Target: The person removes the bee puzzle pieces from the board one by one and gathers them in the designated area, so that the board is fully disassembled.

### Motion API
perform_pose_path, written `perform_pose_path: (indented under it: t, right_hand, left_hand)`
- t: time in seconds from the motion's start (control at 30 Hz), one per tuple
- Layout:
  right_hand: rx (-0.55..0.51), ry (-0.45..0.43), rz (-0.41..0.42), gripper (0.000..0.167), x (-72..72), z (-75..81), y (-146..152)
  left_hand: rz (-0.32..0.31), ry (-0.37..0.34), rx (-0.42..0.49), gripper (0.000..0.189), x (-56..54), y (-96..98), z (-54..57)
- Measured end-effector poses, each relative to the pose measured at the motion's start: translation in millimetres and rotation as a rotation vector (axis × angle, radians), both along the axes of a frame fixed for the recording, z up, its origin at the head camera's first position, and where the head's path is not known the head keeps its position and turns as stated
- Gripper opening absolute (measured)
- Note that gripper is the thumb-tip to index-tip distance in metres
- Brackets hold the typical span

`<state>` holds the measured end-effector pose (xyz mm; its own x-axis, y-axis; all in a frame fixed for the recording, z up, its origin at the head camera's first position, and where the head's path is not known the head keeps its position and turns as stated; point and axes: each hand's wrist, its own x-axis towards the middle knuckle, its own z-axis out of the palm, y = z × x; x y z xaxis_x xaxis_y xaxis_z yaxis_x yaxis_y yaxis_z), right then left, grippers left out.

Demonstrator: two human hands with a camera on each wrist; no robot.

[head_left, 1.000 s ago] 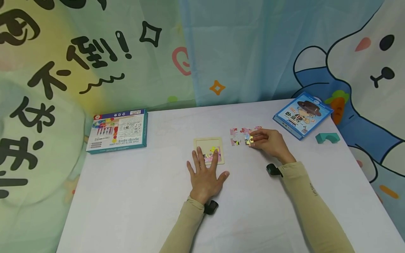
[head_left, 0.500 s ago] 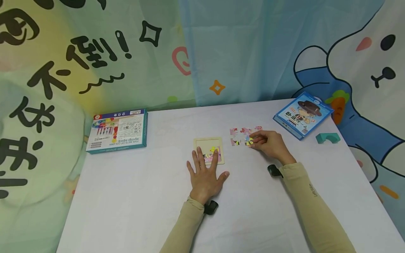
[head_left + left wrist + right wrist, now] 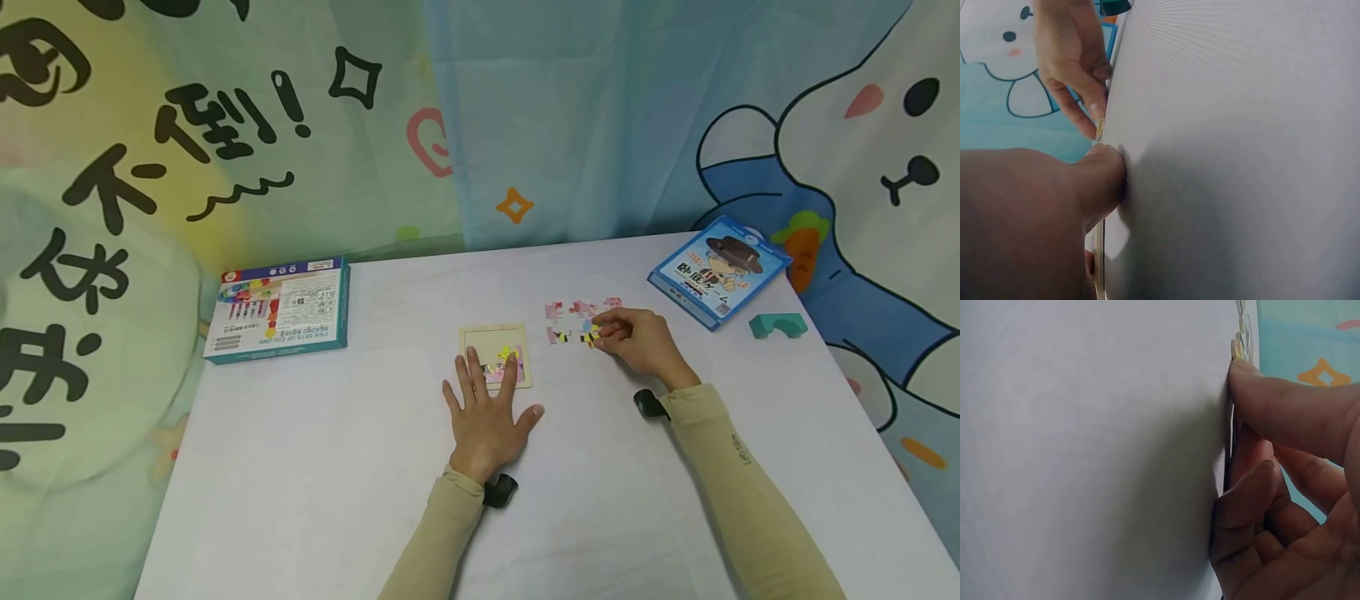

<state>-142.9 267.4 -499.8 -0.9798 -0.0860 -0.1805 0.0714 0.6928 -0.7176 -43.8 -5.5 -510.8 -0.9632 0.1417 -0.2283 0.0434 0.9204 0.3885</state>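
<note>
My left hand (image 3: 487, 429) lies spread in the head view, its fingertips resting on the lower part of a small square wooden puzzle tray (image 3: 480, 337). Several joined pink and yellow pieces (image 3: 512, 368) fill part of the tray's lower right; the fingers hide some of them. To the right, my right hand (image 3: 643, 340) pinches a puzzle piece (image 3: 588, 338) with yellow and black on it, low at the table among loose pieces. The right wrist view shows the thumb (image 3: 1291, 412) against the edge of a thin piece (image 3: 1236, 350). Fingers cover part of the loose group.
Loose pink puzzle pieces (image 3: 553, 311) lie on the white table right of the tray. A blue box (image 3: 712, 275) stands at the back right, beside a green arched block (image 3: 777, 326). At the back left lies a white and teal box (image 3: 277, 312). A printed curtain (image 3: 555, 125) hangs behind.
The right hand's fingers have shifted slightly at the loose pieces, and the yellow and black piece now looks flatter. The left hand has stayed on the tray.
</note>
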Motion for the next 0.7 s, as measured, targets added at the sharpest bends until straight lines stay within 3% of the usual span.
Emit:
perform_pose_path:
  t: [0.37,0.7]
  right_hand:
    - [0.002,0.024,-0.009,0.031,-0.3,-2.1,0.2]
    - [-0.014,0.006,-0.021,0.031,-1.3,-3.1,1.0]
  left_hand:
    - [-0.011,0.021,-0.003,0.083,-1.3,-0.9,-9.9]
    - [-0.013,0.004,0.05,0.096,-1.5,-3.4,-5.6]
